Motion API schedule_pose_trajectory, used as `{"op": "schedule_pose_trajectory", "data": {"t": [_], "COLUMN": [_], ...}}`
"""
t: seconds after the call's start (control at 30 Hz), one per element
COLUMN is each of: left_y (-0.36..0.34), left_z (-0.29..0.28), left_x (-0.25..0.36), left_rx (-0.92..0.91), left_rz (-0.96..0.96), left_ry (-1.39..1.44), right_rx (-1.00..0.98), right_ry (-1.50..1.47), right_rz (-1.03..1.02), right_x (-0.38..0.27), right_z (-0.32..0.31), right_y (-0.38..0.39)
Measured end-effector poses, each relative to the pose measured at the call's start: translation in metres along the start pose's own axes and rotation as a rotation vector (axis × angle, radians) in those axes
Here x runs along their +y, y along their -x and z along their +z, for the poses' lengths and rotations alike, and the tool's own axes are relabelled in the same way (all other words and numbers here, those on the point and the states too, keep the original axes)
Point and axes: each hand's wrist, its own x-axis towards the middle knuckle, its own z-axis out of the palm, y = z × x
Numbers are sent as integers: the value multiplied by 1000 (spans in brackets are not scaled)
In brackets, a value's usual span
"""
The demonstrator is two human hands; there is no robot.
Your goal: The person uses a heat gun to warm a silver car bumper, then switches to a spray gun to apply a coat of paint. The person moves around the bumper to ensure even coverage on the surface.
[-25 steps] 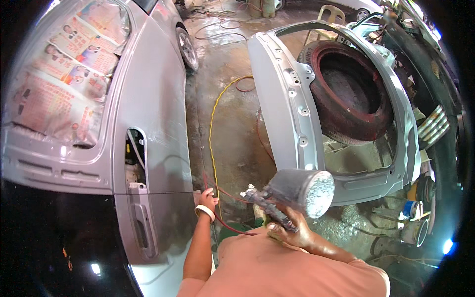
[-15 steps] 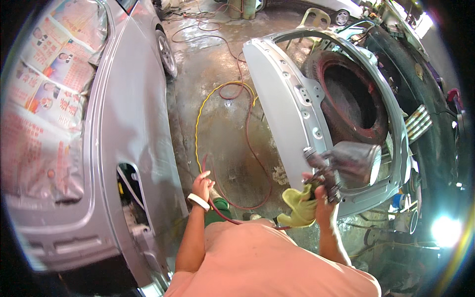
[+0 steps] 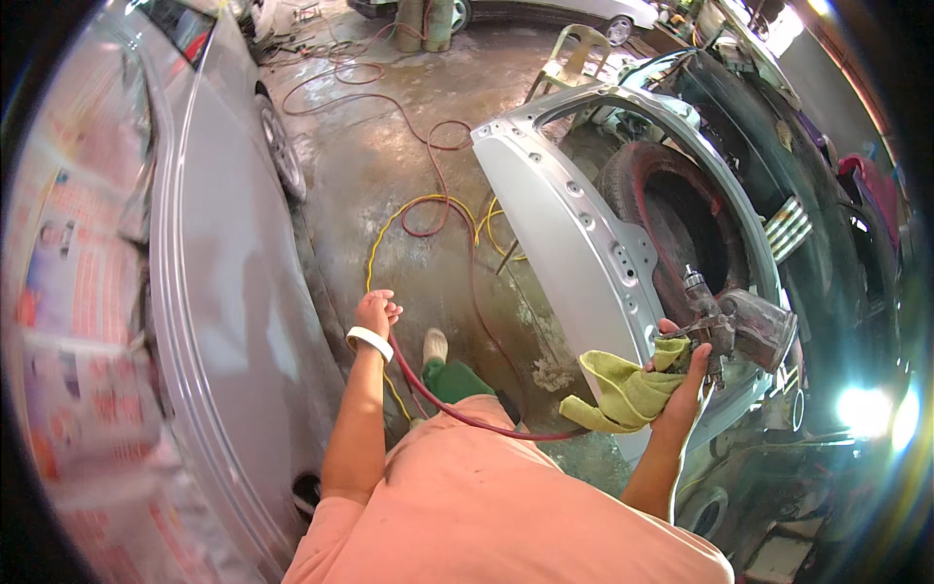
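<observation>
My left hand [image 3: 376,311], with a white band at the wrist, is closed with its fingers curled, at the red hose [image 3: 425,386]. The hose runs from this hand across the front of my shirt toward the cloth at my right hand. My right hand [image 3: 684,394] grips a spray gun [image 3: 715,329] with a dark, paint-stained cup [image 3: 765,331] tilted to the right. A yellow-green cloth [image 3: 623,392] is bunched in the same hand, draping left. The gun is held over the lower part of a grey car tailgate [image 3: 574,253]; whether they touch cannot be told.
A grey car body [image 3: 229,263] with printed paper masking [image 3: 83,282] stands along the left. A tire [image 3: 681,214] shows through the tailgate's opening. Red and yellow hoses [image 3: 375,248] loop over the floor. Farther back is a plastic chair [image 3: 574,60]; bright lamps [image 3: 864,411] shine at right.
The spray gun and cloth have moved right and slightly down in view. My left hand has shifted up and left, its fingers more curled. The surroundings have shifted, and a shoe now shows ahead.
</observation>
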Motion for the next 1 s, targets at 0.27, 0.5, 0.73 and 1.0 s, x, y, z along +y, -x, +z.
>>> {"op": "schedule_pose_trajectory", "data": {"t": [0.27,0.5,0.73,1.0], "left_y": [-184,-334,-482,-593], "left_z": [25,18,51,194], "left_x": [68,157,145,191], "left_rx": [-108,-324,-892,-1828], "left_rz": [-12,-206,10,819], "left_ry": [-154,-486,-812,-1672], "right_rx": [155,255,648,1365], "right_ry": [4,-11,118,374], "right_rz": [-122,-186,-205,51], "right_x": [36,8,5,57], "right_z": [148,243,278,394], "right_y": [-114,-224,-237,-145]}}
